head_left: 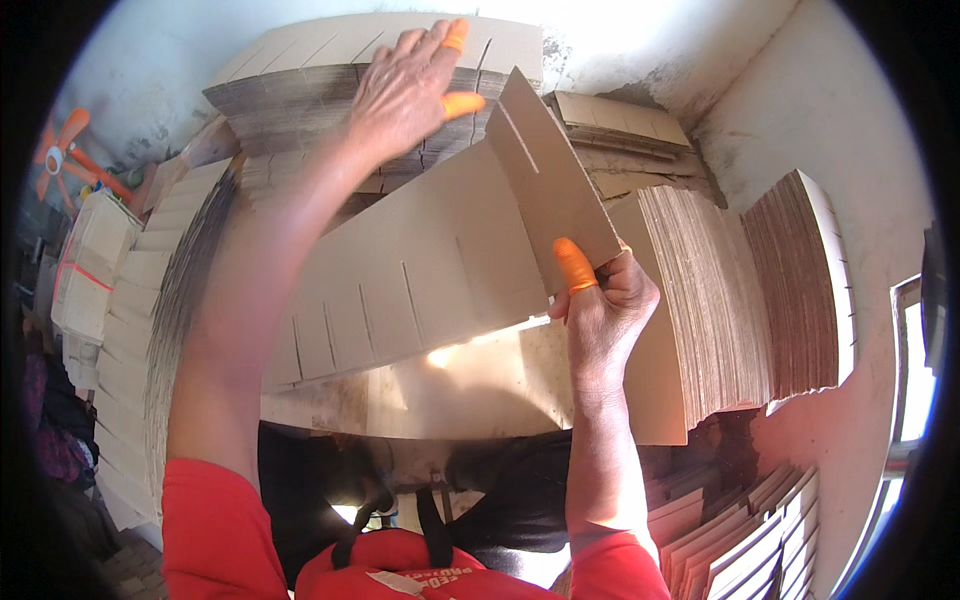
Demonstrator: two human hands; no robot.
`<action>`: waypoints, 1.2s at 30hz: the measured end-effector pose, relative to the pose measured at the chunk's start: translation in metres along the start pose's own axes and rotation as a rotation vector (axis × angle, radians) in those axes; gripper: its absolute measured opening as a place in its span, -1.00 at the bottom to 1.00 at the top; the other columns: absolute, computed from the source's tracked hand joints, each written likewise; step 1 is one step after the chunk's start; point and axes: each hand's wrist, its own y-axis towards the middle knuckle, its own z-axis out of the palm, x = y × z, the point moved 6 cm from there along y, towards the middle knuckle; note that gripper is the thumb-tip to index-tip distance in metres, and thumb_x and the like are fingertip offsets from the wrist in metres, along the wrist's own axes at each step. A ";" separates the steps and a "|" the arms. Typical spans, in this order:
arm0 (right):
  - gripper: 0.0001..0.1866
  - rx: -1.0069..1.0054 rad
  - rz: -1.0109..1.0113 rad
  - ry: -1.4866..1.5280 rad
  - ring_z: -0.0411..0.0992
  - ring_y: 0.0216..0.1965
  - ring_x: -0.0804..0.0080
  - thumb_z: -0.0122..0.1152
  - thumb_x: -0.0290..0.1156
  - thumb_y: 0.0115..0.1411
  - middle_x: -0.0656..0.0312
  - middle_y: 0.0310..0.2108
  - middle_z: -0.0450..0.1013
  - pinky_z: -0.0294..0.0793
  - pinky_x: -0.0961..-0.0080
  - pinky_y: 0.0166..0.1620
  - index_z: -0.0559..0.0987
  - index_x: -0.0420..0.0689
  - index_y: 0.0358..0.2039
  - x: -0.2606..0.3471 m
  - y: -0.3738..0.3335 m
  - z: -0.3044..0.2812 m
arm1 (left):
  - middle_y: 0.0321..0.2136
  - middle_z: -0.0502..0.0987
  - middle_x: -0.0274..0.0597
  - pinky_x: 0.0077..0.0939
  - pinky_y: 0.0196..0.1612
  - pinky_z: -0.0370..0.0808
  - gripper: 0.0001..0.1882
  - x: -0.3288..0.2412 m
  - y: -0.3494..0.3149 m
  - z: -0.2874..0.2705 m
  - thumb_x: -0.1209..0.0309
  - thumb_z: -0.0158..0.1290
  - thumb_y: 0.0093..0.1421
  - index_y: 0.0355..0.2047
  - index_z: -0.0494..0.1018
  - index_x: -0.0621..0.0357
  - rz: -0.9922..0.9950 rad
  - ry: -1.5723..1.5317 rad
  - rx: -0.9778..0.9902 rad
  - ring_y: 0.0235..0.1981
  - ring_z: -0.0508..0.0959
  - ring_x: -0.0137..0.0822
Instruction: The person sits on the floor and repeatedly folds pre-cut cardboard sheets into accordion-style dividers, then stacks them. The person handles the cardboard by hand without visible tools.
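My left hand [405,95], with orange rubber finger cots on two digits, reaches over the far stack of slotted cardboard strips [500,50]. Its fingers are apart with nothing visible in them; whether they touch the stack I cannot tell. My right hand [612,295] pinches the lower corner of a small slotted cardboard panel [550,170], an orange cot on its thumb. That panel stands tilted at the right end of a long slotted cardboard sheet [400,265], which slopes down to the left. How the two pieces join is hidden by the hand and panel.
To the right stand thick stacks of cardboard [710,300] and another bundle [800,280] by the wall. More slotted strips [125,330] line the left side, near an orange fan [60,155]. Leaning cardboard sheets [750,530] sit at the lower right.
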 end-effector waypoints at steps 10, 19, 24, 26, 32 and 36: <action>-0.82 0.045 -0.021 0.030 0.17 -0.61 0.78 0.34 -0.51 0.18 0.44 -0.67 0.36 0.21 0.72 -0.54 0.58 -0.33 -0.25 -0.003 -0.002 0.001 | -0.45 0.53 0.01 -0.17 -0.22 0.56 -0.92 0.036 0.016 0.057 0.60 0.05 0.09 -0.50 0.52 0.21 0.011 0.060 0.242 -0.31 0.57 -0.08; -0.85 -0.005 -0.082 -0.072 0.16 -0.61 0.73 0.33 -0.54 0.17 0.37 -0.70 0.34 0.24 0.71 -0.54 0.57 -0.32 -0.28 -0.007 -0.005 0.001 | -0.40 0.54 -0.16 -0.35 -0.27 0.60 -0.71 0.038 0.026 0.026 0.56 0.13 0.06 -0.16 0.54 0.18 0.156 -0.086 -0.011 -0.29 0.53 -0.18; -0.88 -0.011 -0.122 0.000 0.17 -0.59 0.74 0.31 -0.54 0.19 0.38 -0.68 0.35 0.24 0.69 -0.53 0.57 -0.29 -0.29 -0.001 -0.005 0.001 | -0.37 0.47 -0.14 -0.44 -0.40 0.61 -0.61 0.005 0.021 0.032 0.65 0.08 -0.02 -0.10 0.46 0.39 0.310 0.277 0.156 -0.27 0.52 -0.22; -0.89 -0.016 -0.144 -0.036 0.17 -0.58 0.75 0.31 -0.54 0.19 0.39 -0.66 0.35 0.23 0.69 -0.53 0.57 -0.28 -0.30 -0.004 -0.005 -0.001 | -0.39 0.45 -0.12 -0.44 -0.44 0.61 -0.60 -0.001 0.014 0.034 0.66 0.07 -0.05 -0.12 0.45 0.41 0.306 0.260 0.195 -0.30 0.52 -0.23; -0.90 -0.003 -0.086 -0.032 0.16 -0.58 0.72 0.33 -0.55 0.18 0.37 -0.67 0.33 0.23 0.66 -0.52 0.55 -0.26 -0.35 -0.006 -0.003 0.001 | -0.42 0.42 -0.11 -0.44 -0.46 0.61 -0.72 -0.031 -0.009 0.022 0.65 0.09 -0.08 -0.27 0.47 0.42 0.335 0.175 0.183 -0.35 0.51 -0.27; -0.81 -0.011 -0.167 -0.114 0.15 -0.59 0.71 0.34 -0.59 0.14 0.37 -0.68 0.25 0.21 0.71 -0.53 0.56 -0.25 -0.22 -0.012 -0.003 0.001 | -0.50 0.38 -0.08 -0.47 -0.57 0.56 -0.89 -0.054 -0.019 0.000 0.69 0.10 -0.18 -0.55 0.45 0.40 0.395 0.042 0.118 -0.41 0.50 -0.28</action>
